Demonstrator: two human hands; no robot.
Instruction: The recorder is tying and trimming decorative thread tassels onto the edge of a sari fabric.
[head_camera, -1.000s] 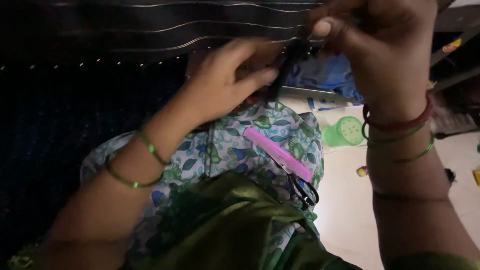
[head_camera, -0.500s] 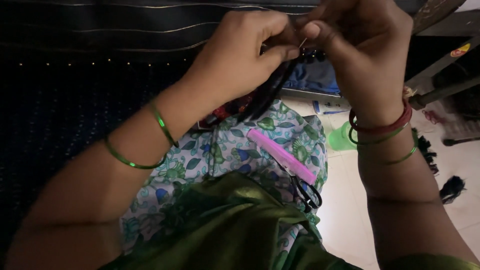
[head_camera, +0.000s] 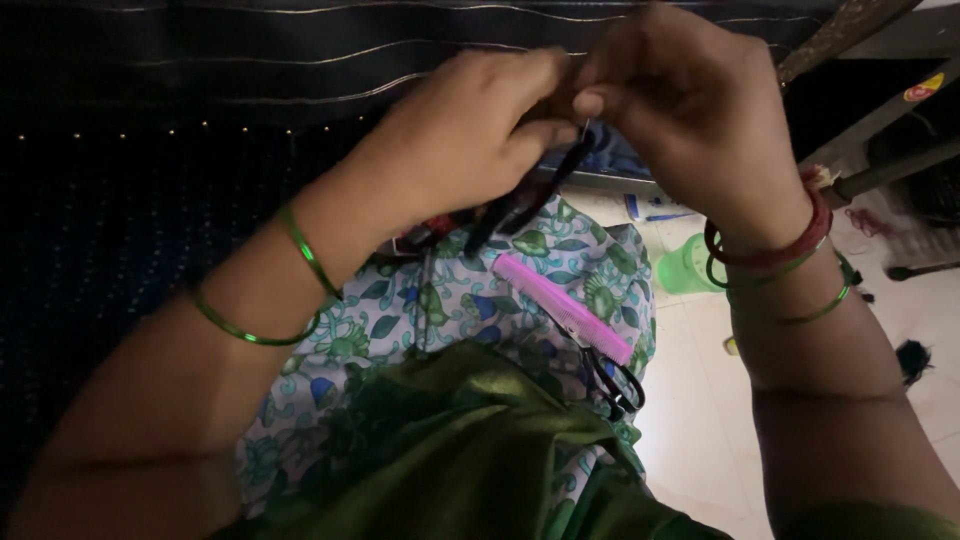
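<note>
My left hand and my right hand meet close together above my lap, fingers pinched on a thin black cord that hangs down between them. What the fingertips pinch at the top is hidden by the fingers. Green bangles circle my left forearm; red and green bangles sit on my right wrist. Below the hands, on the floral cloth over my knee, lies a pink comb with black scissors at its lower end.
A dark fabric with thin gold lines and small dots spreads across the left and top. Shiny green cloth covers my lap. On the pale floor at right stand a green cup and dark frame legs.
Both hands have drawn closer together and now fill more of the view. The black cord still hangs from the fingers. Comb and scissors lie where they were.
</note>
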